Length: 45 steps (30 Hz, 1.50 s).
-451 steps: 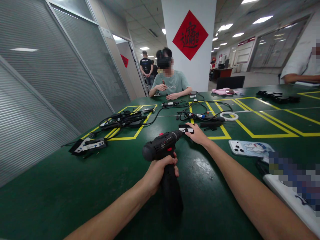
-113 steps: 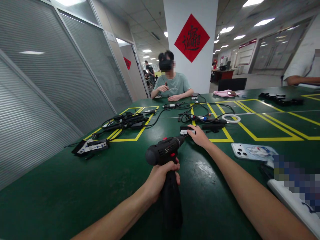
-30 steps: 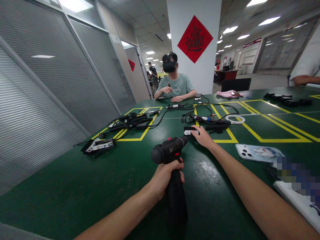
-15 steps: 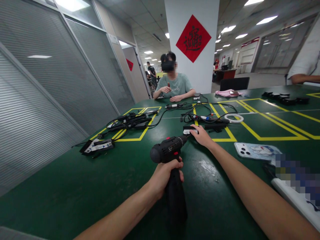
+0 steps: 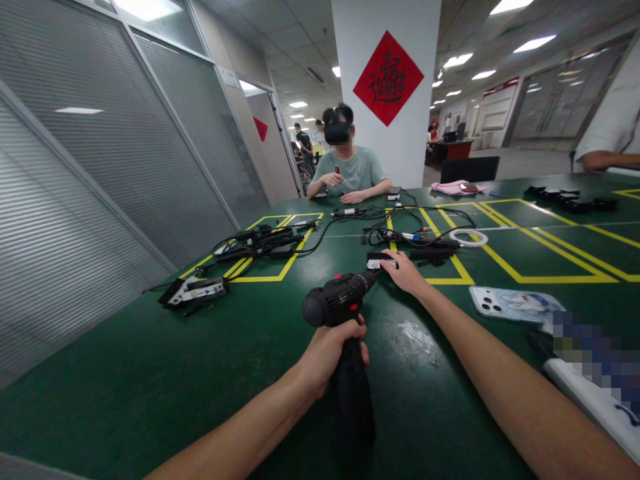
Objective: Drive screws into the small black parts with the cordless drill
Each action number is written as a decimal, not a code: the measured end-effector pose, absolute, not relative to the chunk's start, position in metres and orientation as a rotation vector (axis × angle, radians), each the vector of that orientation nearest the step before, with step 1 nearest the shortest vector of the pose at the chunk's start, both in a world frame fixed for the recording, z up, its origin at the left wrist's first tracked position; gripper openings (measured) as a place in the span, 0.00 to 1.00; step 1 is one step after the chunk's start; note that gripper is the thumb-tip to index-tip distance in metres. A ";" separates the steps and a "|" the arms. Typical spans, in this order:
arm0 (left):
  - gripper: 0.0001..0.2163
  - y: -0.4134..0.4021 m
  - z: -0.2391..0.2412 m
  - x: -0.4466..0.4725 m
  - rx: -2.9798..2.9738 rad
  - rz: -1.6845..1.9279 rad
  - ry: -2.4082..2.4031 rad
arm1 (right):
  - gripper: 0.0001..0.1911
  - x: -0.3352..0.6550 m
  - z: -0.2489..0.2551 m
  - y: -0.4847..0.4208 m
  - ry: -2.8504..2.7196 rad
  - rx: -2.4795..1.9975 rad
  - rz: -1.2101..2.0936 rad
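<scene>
1. Drill point(image 5: 333, 303) points far-right at the black-and-white block point(image 5: 375, 262) on the tabletop point(image 5: 200, 387).
2. Left hand point(image 5: 329, 345): fingers wrapped around the drill.
3. Right hand point(image 5: 404, 273): fingers curled over the block's right end, long axis left-to-right.

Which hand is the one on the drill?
The left hand: it grips the black drill by its handle. The right hand holds the small black-and-white piece instead.
</scene>
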<state>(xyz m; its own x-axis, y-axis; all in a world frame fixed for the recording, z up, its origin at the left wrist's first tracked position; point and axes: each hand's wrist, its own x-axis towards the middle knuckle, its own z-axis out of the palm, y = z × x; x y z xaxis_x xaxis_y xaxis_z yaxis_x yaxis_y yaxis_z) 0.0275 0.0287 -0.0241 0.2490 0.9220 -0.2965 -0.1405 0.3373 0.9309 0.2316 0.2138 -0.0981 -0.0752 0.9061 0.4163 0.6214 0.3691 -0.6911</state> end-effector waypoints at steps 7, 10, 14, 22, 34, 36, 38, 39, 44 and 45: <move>0.11 0.029 -0.022 0.029 0.919 0.901 1.056 | 0.20 0.232 -0.097 0.212 -1.785 -1.314 0.424; 0.10 0.029 -0.024 0.028 0.919 0.919 1.040 | 0.21 0.232 -0.098 0.212 -1.780 -1.322 0.431; 0.09 0.029 -0.026 0.027 0.937 0.929 1.015 | 0.21 0.232 -0.097 0.212 -1.791 -1.327 0.422; 0.11 0.029 -0.024 0.028 0.900 0.928 1.037 | 0.21 0.232 -0.098 0.213 -1.799 -1.332 0.410; 0.09 0.028 -0.022 0.029 0.904 0.930 1.030 | 0.21 0.232 -0.098 0.214 -1.785 -1.330 0.426; 0.10 0.028 -0.022 0.029 0.901 0.929 1.029 | 0.21 0.232 -0.099 0.214 -1.782 -1.333 0.425; 0.11 0.029 -0.023 0.028 0.904 0.927 1.031 | 0.21 0.232 -0.099 0.214 -1.781 -1.327 0.429; 0.11 0.029 -0.024 0.028 0.907 0.927 1.031 | 0.21 0.232 -0.099 0.214 -1.781 -1.323 0.430; 0.10 0.028 -0.026 0.027 0.914 0.925 1.024 | 0.22 0.232 -0.099 0.213 -1.785 -1.327 0.429; 0.10 0.028 -0.026 0.027 0.914 0.924 1.021 | 0.22 0.232 -0.099 0.213 -1.786 -1.330 0.430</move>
